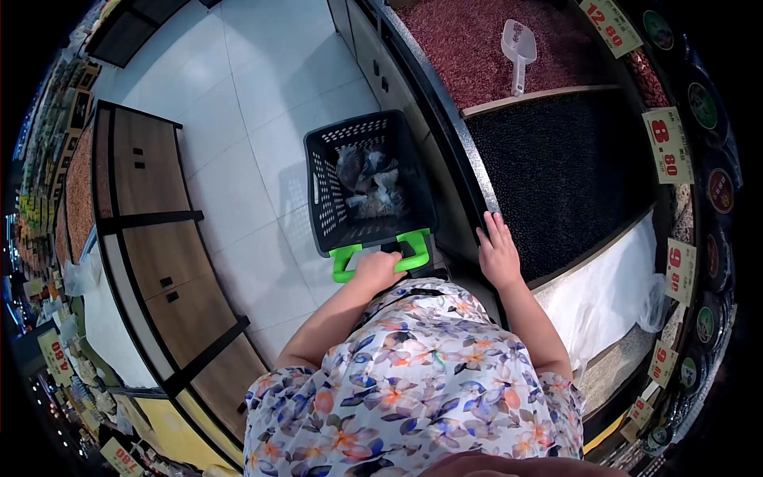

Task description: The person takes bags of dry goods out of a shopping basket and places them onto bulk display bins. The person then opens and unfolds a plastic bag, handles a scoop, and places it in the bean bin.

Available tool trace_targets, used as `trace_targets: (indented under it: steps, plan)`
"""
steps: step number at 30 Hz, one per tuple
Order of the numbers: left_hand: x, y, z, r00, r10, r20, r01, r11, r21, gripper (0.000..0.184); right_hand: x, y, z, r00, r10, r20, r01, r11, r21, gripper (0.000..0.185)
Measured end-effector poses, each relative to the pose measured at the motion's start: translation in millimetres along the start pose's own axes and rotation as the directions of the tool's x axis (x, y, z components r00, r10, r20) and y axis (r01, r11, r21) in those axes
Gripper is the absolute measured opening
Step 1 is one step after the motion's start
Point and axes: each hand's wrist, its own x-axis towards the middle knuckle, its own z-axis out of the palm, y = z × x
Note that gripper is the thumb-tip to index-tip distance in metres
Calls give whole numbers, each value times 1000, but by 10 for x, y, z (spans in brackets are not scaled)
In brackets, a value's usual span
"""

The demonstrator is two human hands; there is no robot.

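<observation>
My left hand [377,272] is closed at the green handle [412,251] of a black shopping basket [316,187]. Several clear plastic bags [381,191] with contents I cannot make out lie in the basket. My right hand [499,253] has its fingers stretched out over the near rim of the display counter [479,163]. Beside that hand is a compartment of black beans or grains [556,175], and a white heap [596,278], partly under clear plastic, lies below it.
A clear scoop [519,48] lies on dark red beans [469,48]. Price signs [668,145] line the counter's far side. Wooden cabinets [151,167] stand along the left, with pale floor tiles [246,135] between them and the counter.
</observation>
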Motion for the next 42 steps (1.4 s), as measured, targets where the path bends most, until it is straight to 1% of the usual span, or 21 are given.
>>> trace_targets:
  steps: [2,4,5,7,9,14,16,18,22,23,24,25,26,27,28,30,31,33,36,41,42]
  plan:
    - [24,-82,-25,1000,15,-1,-15,999,-43,30,3,6,11,1000,7,-1,-7,1000,11,31]
    - [31,-242,-88,996,26,90,-19,997,-76,27,-1,23,5,1000,22,-7,-22,1000,12,30]
    - [28,-289,-200,995,35,94,-28,997,-78,27,5,20,-1,1000,17,-15,-17,999,33,31]
    - [-40,-405,-457,981,-50,189,52,999,-5,26,6,20,1,1000,16,-18,-15,998,60,31]
    - [-124,-573,-650,974,-81,213,74,996,40,26,13,6,-3,999,36,-18,-36,999,30,26]
    - [-419,-1173,-797,951,-178,252,127,971,205,23,6,16,-4,1000,28,-13,-28,999,31,27]
    - [-533,-1309,-826,932,-262,250,188,940,285,22,-4,35,-5,999,34,2,-34,999,35,28]
    - [-601,-1418,-822,928,-253,272,152,926,345,21,0,21,-21,999,33,2,-34,999,43,30]
    - [-594,-1403,-799,916,-220,337,36,878,477,20,-12,50,-41,1000,24,14,-25,999,46,33]
    - [-628,-1444,-728,951,-135,280,-12,885,466,20,-36,64,-83,998,40,57,-42,998,45,33]
    - [-665,-1527,-685,973,-26,228,-82,888,452,19,-51,84,-62,999,31,21,-32,997,66,32]
    - [-649,-1556,-660,978,11,210,-101,901,423,18,-85,120,-24,999,21,-31,-19,996,82,38]
    - [-651,-1614,-634,970,149,191,-220,872,437,17,-117,139,-26,1000,22,17,-23,997,71,33]
    - [-579,-1555,-676,955,146,259,-240,893,381,16,-165,166,42,999,11,-31,-8,996,87,34]
    - [-544,-1574,-664,949,106,297,-232,873,429,21,-183,176,34,1000,1,6,-1,999,35,34]
    - [-489,-1828,-537,905,117,408,-275,895,353,29,-293,253,109,999,-36,1,36,998,59,33]
    - [-544,-2175,-409,911,101,400,-249,907,339,29,-290,252,229,996,-34,-86,42,995,90,31]
    - [-461,-2439,-340,923,73,379,-202,929,311,29,-295,238,233,993,-47,-106,52,998,43,28]
    - [-392,-2334,-379,933,113,342,-227,921,317,29,-264,216,274,993,-9,-118,10,1000,9,25]
    - [-395,-2114,-420,943,199,266,-288,888,358,28,-318,192,347,986,-21,-165,26,999,23,25]
    - [-404,-2086,-423,943,216,253,-300,882,364,28,-327,181,348,989,-27,-143,28,1000,5,24]
